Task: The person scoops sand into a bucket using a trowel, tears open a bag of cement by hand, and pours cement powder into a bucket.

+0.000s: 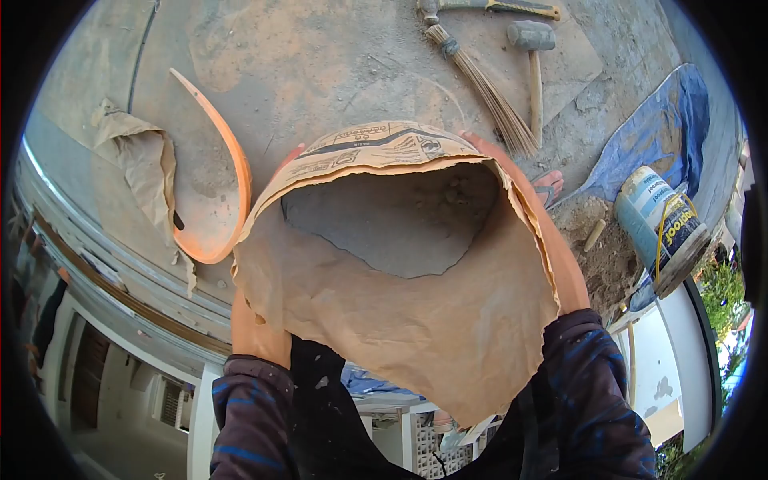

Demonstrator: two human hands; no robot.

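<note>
Paper sack (pixel 400 320): likely heavy, walls soft, tearable; support both sides low. My fingers (pixel 480 145): mostly hidden, spread indeterminable.

i see a rough grey floor (pixel 320 64) spread out ahead of me, dusty, scattered with grit and patched with orange-brown stains. a narrow dark line (pixel 142 56) crosses it at the upper left. along my left run pale rails (pixel 104 232), and beyond them a white-framed doorway (pixel 70 352) opens on a dim space with a small slatted panel (pixel 172 402). low down i see pale patterned blockwork (pixel 440 458); daylight falls across the floor, and green foliage (pixel 720 296) shows at far right.
</note>
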